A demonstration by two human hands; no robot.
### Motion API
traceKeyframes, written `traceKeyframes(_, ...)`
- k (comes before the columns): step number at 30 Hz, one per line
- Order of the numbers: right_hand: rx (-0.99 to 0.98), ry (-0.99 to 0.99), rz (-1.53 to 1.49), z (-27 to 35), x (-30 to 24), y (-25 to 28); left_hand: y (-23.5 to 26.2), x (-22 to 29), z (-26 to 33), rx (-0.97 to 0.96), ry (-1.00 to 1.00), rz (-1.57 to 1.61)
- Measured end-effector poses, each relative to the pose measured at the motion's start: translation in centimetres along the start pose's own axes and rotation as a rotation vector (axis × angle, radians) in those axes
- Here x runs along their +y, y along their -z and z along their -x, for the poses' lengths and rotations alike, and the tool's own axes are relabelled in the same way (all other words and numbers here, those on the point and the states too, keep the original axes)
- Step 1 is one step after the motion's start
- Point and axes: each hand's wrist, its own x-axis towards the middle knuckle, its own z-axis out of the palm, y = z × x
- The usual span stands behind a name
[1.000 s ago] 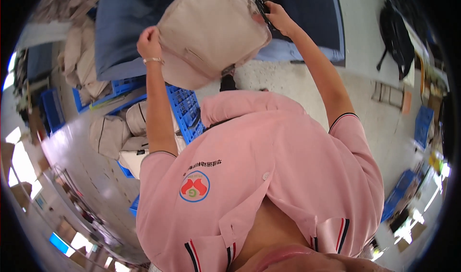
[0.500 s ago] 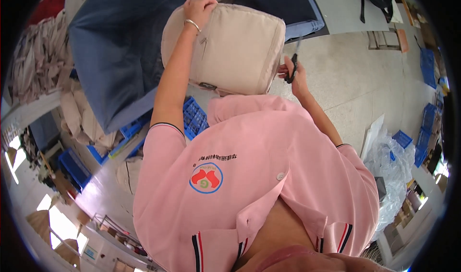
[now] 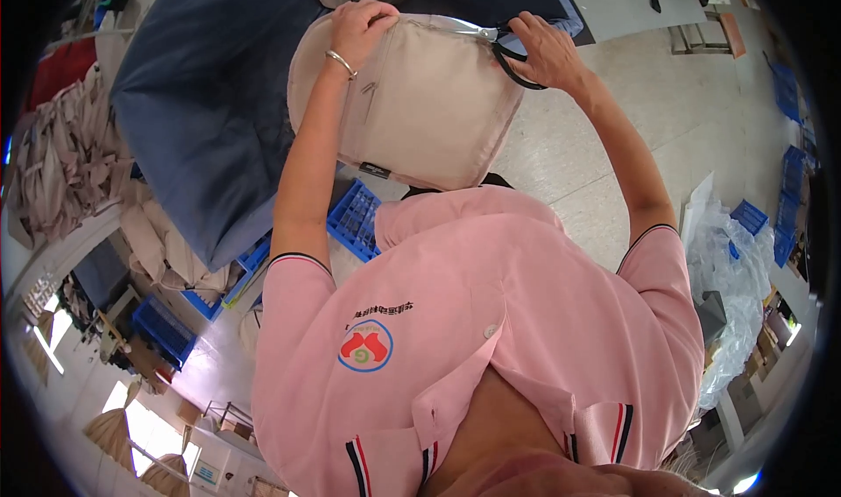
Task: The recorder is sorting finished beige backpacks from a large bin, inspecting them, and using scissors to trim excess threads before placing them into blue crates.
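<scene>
In the head view, the bag (image 3: 438,102) is between the two hands, its lower edge close to the shirt (image 3: 473,234). The left hand (image 3: 357,31) has its grip clamped on the bag's top edge, probably to steady the seam for the blades. The right hand's (image 3: 547,54) grip is closed round the scissors (image 3: 487,33) — steel blades, black looped handles — lying along that edge. The bag is soft, beige and round-cornered; the sheet (image 3: 201,102) behind is smooth, creased and dark blue.

Beige bag (image 3: 438,102), black-handled scissors (image 3: 488,34), dark blue fabric (image 3: 210,94), pink shirt (image 3: 552,278), striped collar (image 3: 622,431), blue crate (image 3: 355,221)
</scene>
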Motion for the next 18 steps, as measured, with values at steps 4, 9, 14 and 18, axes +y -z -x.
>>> traceKeyframes(4, -0.073, 0.025, -0.026, -1.7, -0.9, -0.7, 0.1, -0.4, 0.0, -0.022, 0.017, 0.018)
traceKeyframes(9, -0.104, 0.017, -0.082, -1.9, -1.2, -1.1, -0.1, -0.7, 0.1, -0.006, -0.03, 0.027)
traceKeyframes(14, -0.114, 0.017, -0.17, -1.1, -1.5, -1.9, -0.1, -0.8, -0.2, -0.043, -0.01, 0.062)
traceKeyframes(18, -0.116, -0.024, -0.162, -1.1, -1.8, -2.7, -0.3, -0.9, -0.4, -0.059, 0.059, 0.144)
